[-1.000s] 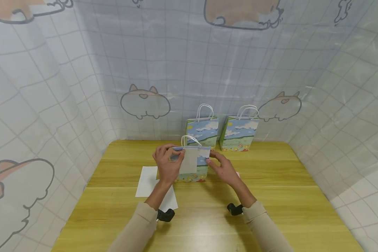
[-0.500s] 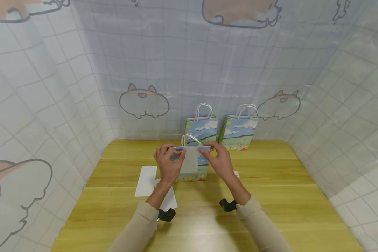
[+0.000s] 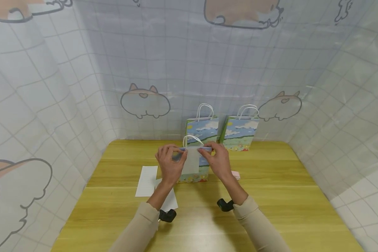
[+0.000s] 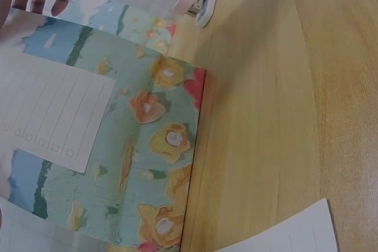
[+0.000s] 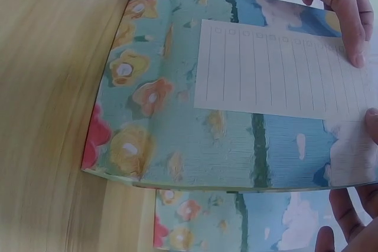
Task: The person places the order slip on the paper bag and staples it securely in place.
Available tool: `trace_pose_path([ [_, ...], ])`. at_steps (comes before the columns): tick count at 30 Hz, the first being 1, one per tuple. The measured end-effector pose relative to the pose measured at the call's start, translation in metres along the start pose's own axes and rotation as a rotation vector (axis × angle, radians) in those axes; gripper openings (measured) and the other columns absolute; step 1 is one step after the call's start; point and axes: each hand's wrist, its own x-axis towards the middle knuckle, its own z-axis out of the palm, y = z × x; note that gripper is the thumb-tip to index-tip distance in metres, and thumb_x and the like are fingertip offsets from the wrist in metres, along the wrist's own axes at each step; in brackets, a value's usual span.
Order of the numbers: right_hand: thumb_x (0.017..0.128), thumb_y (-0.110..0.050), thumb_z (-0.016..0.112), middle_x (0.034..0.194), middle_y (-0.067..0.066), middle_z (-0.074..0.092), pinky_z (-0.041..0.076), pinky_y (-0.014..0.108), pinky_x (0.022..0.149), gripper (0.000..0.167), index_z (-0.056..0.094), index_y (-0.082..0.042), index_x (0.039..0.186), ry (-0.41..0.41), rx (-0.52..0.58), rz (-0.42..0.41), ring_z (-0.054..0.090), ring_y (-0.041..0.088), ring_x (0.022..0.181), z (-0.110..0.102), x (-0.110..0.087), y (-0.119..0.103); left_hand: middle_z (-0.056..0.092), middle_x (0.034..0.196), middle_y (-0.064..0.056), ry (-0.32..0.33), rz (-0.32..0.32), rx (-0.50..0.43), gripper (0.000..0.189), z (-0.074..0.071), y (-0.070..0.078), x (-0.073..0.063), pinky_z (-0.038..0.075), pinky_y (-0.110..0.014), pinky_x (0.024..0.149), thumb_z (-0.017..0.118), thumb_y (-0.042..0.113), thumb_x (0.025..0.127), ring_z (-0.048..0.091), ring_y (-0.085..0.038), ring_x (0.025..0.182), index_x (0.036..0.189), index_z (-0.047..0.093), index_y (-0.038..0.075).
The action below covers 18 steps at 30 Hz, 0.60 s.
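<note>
A small paper gift bag (image 3: 204, 172) with a meadow and sky print stands upright on the table. A lined checklist sheet (image 3: 191, 162) lies flat against its front, up at the top edge. My left hand (image 3: 170, 164) pinches the sheet's upper left corner to the rim, thumb in front. At the upper right corner my right hand (image 3: 218, 160) grips the rim the same way, fingers behind the bag. In the right wrist view the sheet (image 5: 271, 69) shows its ruled lines and row of boxes. White twisted handles (image 3: 193, 140) rise between the hands.
Two matching gift bags (image 3: 203, 127), (image 3: 240, 133) stand behind, near the curtain (image 3: 189, 70). A pink stapler (image 4: 204, 4) lies on the table right of the held bag. Two more paper sheets (image 3: 146, 181), (image 3: 168, 201) lie at the left, one partly under my left forearm.
My right hand has moved from the bag's right side to its top edge and now pinches the sheet's upper right corner against the rim. My left hand keeps its hold.
</note>
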Motion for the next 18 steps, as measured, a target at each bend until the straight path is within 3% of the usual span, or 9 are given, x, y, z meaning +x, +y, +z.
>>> trace_pose_path([
  [6, 0.091, -0.034, 0.075, 0.101, 0.001, 0.073, 0.045, 0.039, 0.076, 0.019, 0.076, -0.016, 0.099, 0.0, -0.021, -0.021, 0.057, 0.018, 0.086, 0.0, 0.0, 0.0003, 0.063, 0.101, -0.008, -0.03, -0.035, 0.009, 0.033, -0.0011, 0.0022, 0.0006, 0.026, -0.049, 0.083, 0.084, 0.023, 0.083, 0.047, -0.028, 0.089, 0.103, 0.063, 0.007],
  [10, 0.092, -0.033, 0.074, 0.1, 0.002, 0.073, 0.044, 0.039, 0.076, 0.019, 0.076, -0.015, 0.1, 0.001, -0.026, -0.024, 0.056, 0.02, 0.085, -0.0008, 0.0, -0.0007, 0.065, 0.102, -0.007, -0.065, -0.049, -0.001, 0.035, -0.0025, 0.0039, 0.003, 0.026, -0.049, 0.085, 0.084, 0.026, 0.083, 0.05, -0.028, 0.091, 0.11, 0.068, 0.009],
  [18, 0.093, -0.033, 0.073, 0.102, 0.003, 0.073, 0.045, 0.041, 0.076, 0.022, 0.076, -0.014, 0.103, 0.0, -0.028, -0.024, 0.058, 0.021, 0.087, -0.001, -0.0012, 0.0007, 0.062, 0.094, -0.007, -0.131, -0.054, 0.0, 0.024, -0.0023, 0.0032, 0.0061, 0.027, -0.05, 0.086, 0.082, 0.029, 0.085, 0.049, -0.026, 0.087, 0.104, 0.076, 0.016],
])
